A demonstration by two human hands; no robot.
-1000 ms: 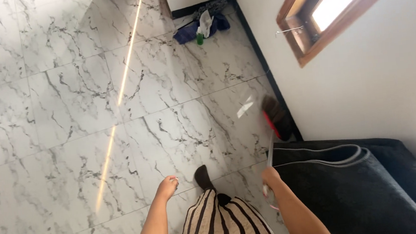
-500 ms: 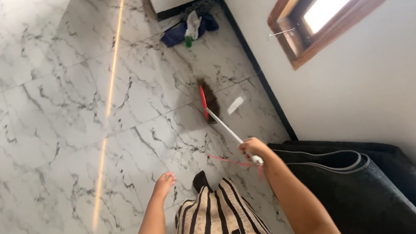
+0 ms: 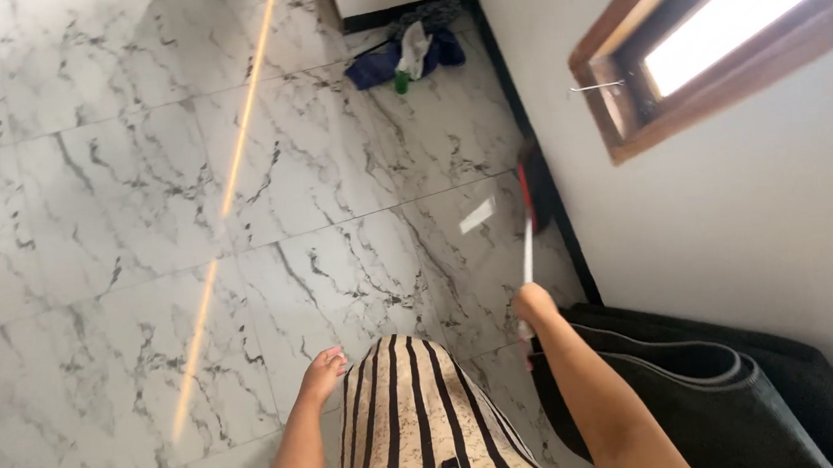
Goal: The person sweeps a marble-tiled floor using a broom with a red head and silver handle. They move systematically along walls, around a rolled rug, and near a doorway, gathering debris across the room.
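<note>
My right hand [image 3: 533, 306] grips the white handle of a broom [image 3: 527, 244]. Its red head and dark bristles [image 3: 533, 190] rest against the black skirting at the foot of the white wall on the right. My left hand [image 3: 323, 371] hangs free beside my striped beige and black dress [image 3: 417, 415], holding nothing, fingers loosely apart. Both hands are over a white marble-patterned tile floor [image 3: 133, 209].
A dark rolled rug or mattress [image 3: 711, 389] lies at the lower right against the wall. A pile of blue and white cloth with a small green bottle [image 3: 403, 56] sits in the far corner. A wooden-framed window [image 3: 721, 37] is set in the right wall.
The broom head has swung from the open floor in front of me back to the right, against the skirting. My striped dress now covers my foot.
</note>
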